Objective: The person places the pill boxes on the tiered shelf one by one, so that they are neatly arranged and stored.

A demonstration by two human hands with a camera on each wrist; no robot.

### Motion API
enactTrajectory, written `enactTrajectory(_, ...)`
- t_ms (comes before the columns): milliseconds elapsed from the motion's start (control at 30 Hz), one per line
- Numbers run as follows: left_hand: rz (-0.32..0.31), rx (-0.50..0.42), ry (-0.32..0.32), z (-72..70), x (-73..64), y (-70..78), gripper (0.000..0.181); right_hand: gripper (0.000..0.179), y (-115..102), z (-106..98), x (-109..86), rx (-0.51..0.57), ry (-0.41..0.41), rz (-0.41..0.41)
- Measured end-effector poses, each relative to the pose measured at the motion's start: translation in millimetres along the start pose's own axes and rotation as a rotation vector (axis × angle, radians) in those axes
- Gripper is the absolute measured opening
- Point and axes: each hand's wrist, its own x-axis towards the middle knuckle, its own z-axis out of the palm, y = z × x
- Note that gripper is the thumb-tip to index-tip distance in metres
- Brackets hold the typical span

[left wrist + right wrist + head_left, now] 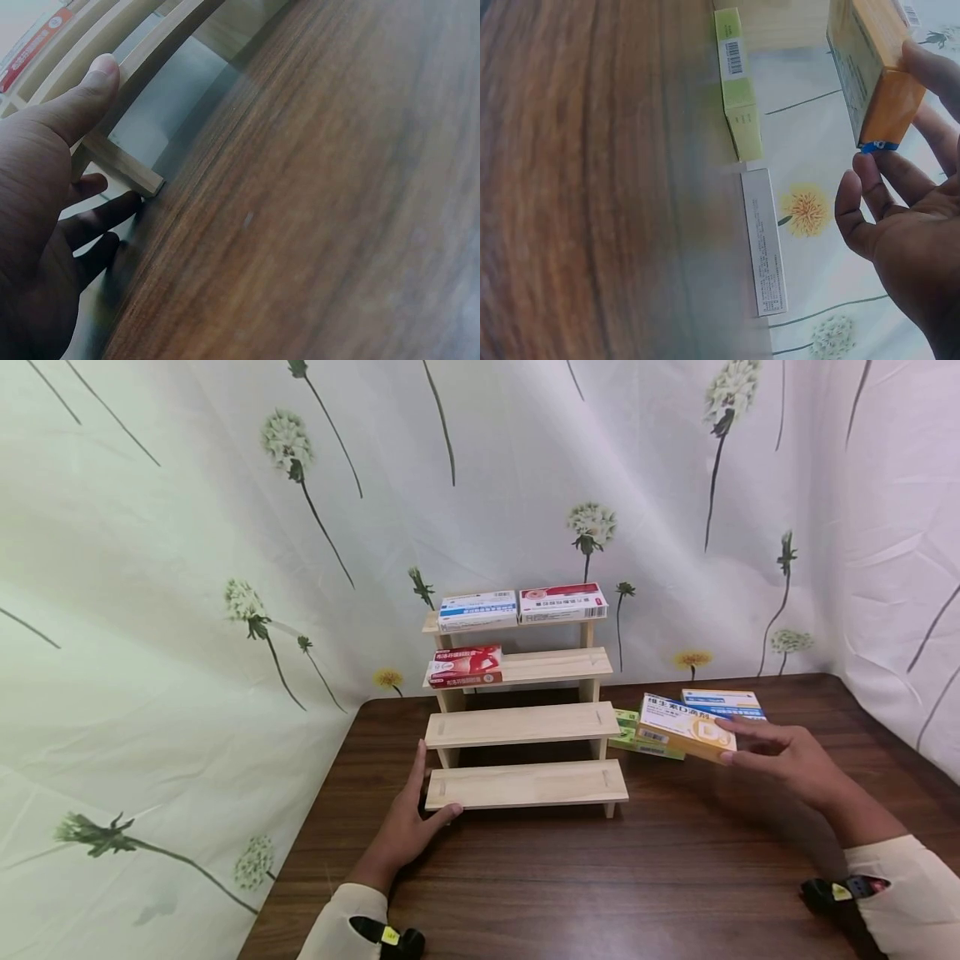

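My right hand (787,760) pinches one end of a white-and-orange vitamin D drops box (678,727), thumb on one side and fingers on the other. In the right wrist view this box (877,67) is up off the table. Behind and below it lie a green medicine box (626,739) and a white-and-blue box (723,700). My left hand (405,827) rests at the left end of the lowest step of a four-step wooden rack (525,783). Its thumb lies along the front edge, and the other fingers extend fairly straight past the end.
A white-and-blue box (478,612) and a red-and-white box (562,603) sit side by side on the top step. On the second step, a red box (465,667) lies at the left. Flower-print cloth (487,510) hangs behind the dark wooden table (540,885).
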Motion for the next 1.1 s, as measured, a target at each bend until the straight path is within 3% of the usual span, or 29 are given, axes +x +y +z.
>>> enactTrajectory(400, 0.014, -0.019, -0.008, 3.7, 4.7, -0.8, 0.119, 0.055, -15.7, -9.1, -5.5, 0.036, 0.156, -0.075)
enactTrajectory(600, 0.007, -0.021, -0.002, 2.0, 3.9, 0.6, 0.120, 0.058, -24.0, -15.6, 1.5, 0.019, 0.139, -0.066)
enactTrajectory(900, 0.000, -0.004, 0.002, 0.6, 1.9, 0.2, 0.120, 0.055, -27.9, -23.1, 14.6, 0.070, 0.169, -0.147)
enactTrajectory(1100, 0.008, -0.003, 0.001, 0.8, 1.8, -0.6, 0.120, 0.056, -36.8, -27.2, 19.1, 0.096, 0.156, -0.118)
